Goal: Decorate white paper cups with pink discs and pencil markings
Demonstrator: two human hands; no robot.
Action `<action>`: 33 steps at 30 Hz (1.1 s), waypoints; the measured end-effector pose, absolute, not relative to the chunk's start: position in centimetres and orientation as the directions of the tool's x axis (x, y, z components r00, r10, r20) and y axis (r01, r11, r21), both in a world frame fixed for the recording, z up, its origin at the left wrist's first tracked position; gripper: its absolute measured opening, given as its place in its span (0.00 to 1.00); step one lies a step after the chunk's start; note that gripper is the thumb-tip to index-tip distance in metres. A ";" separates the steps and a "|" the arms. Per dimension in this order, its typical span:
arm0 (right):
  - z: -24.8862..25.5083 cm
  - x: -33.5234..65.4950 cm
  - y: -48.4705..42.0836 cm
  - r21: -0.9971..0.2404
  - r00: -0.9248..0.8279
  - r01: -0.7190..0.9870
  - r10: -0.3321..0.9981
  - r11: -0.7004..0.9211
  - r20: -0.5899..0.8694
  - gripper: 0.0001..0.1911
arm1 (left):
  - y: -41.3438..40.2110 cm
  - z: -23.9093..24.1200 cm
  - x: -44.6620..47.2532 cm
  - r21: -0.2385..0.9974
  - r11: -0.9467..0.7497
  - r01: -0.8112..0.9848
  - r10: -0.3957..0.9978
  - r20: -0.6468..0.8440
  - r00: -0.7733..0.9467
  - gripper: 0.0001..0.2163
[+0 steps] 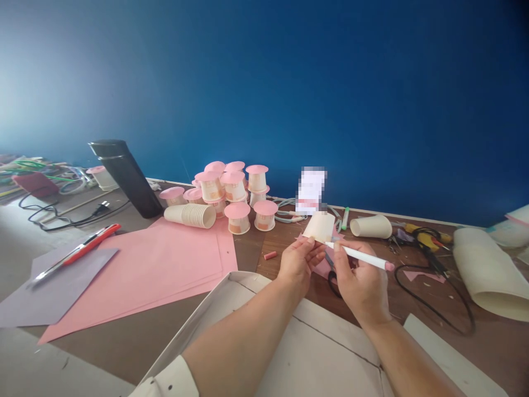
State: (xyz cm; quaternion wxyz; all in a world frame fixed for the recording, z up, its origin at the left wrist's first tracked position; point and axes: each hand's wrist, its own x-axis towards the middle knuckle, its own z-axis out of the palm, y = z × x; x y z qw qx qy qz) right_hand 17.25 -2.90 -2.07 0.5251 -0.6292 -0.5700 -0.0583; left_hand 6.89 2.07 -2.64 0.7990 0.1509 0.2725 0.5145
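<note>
My left hand [298, 264] grips a small white paper cup [319, 226], turned mouth down, by its lower edge. A white marker pen [363, 256] with a pink end lies in the grip of my right hand [363, 281], its tip at the cup's lower side. Just left of my hands, a small pink pen cap [270, 255] rests on the table. Under my hands lie pink paper scraps [323, 268] and scissors, partly hidden. Behind to the left stand several upturned paper cups topped with pink paper discs [265, 208], some with orange drawings, some stacked.
A stack of paper cups [190, 215] lies beside pink sheets [165, 264], a purple sheet [78, 292] and a red cutter knife [82, 248]. A black bottle [126, 179] stands at left. At right are a loose cup [371, 226], cables and large cups [487, 264]. A white board [330, 358] lies in front.
</note>
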 end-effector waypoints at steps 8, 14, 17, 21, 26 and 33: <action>-2.1 17.3 -2.9 -0.596 0.349 0.779 0.655 0.195 0.670 0.14 | 2.1 -2.9 6.8 0.531 0.435 -0.727 0.900 -0.266 0.345 0.04; -2.3 17.3 -2.9 -0.582 0.352 0.795 0.651 0.173 0.673 0.14 | 2.0 -2.7 6.9 0.522 0.432 -0.735 0.901 -0.281 0.330 0.04; -2.3 17.3 -2.9 -0.574 0.344 0.799 0.648 0.178 0.680 0.13 | 2.0 -2.7 6.9 0.521 0.434 -0.735 0.900 -0.284 0.330 0.04; -2.3 17.4 -2.9 -0.548 0.324 0.812 0.626 0.200 0.709 0.13 | 2.0 -2.7 6.8 0.521 0.437 -0.733 0.899 -0.287 0.332 0.04; -2.3 17.3 -2.8 -0.528 0.315 0.827 0.617 0.195 0.722 0.13 | 1.9 -2.6 6.9 0.522 0.433 -0.735 0.901 -0.287 0.326 0.04; -2.2 17.0 -2.9 -0.577 0.353 0.783 0.597 0.232 0.720 0.14 | 2.0 -2.4 6.9 0.530 0.432 -0.729 0.900 -0.300 0.315 0.04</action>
